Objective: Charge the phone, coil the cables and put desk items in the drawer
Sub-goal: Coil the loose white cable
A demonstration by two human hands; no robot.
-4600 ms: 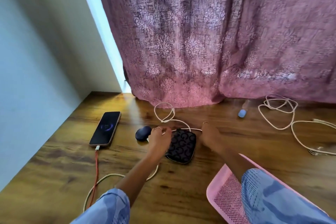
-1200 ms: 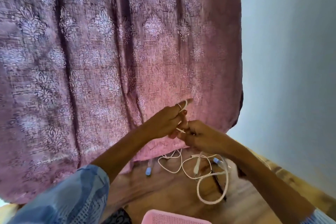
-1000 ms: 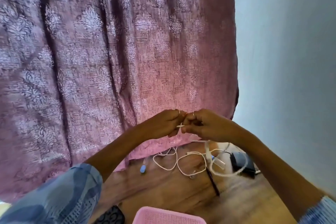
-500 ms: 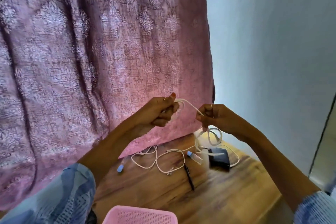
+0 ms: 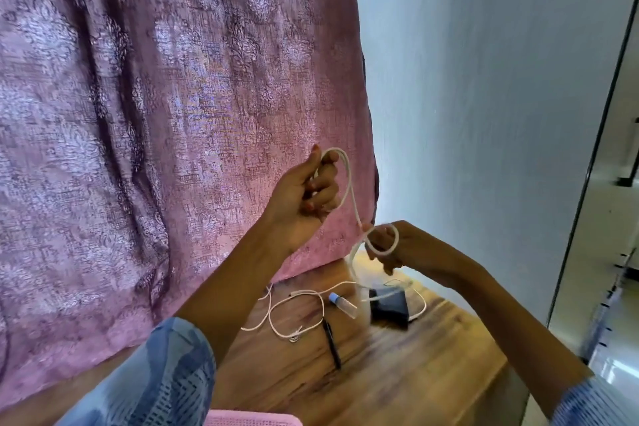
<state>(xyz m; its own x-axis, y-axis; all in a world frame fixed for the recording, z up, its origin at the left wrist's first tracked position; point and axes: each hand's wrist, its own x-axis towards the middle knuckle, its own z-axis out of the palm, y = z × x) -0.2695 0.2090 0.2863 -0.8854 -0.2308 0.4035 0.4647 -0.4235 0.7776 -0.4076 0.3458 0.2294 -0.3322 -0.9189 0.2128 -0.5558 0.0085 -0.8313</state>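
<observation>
A white cable (image 5: 350, 190) is lifted above the wooden desk (image 5: 397, 377). My left hand (image 5: 304, 194) is raised in front of the curtain and pinches the cable's upper end between thumb and fingers. My right hand (image 5: 397, 245) is lower and to the right, gripping the cable where it forms a small loop; the rest hangs down towards a black adapter (image 5: 389, 304). A second white cable (image 5: 290, 313) lies loose on the desk. The phone is out of view.
A pink patterned curtain (image 5: 173, 114) hangs behind the desk, a pale wall (image 5: 484, 114) to the right. On the desk lie a black pen (image 5: 332, 344) and a small clear tube with a blue cap (image 5: 342, 303). A pink basket's rim (image 5: 252, 419) shows at the bottom.
My view swung from the desk's left side to its right end. My hands lifted the white cable, then moved apart: left hand up, right hand down with a loop.
</observation>
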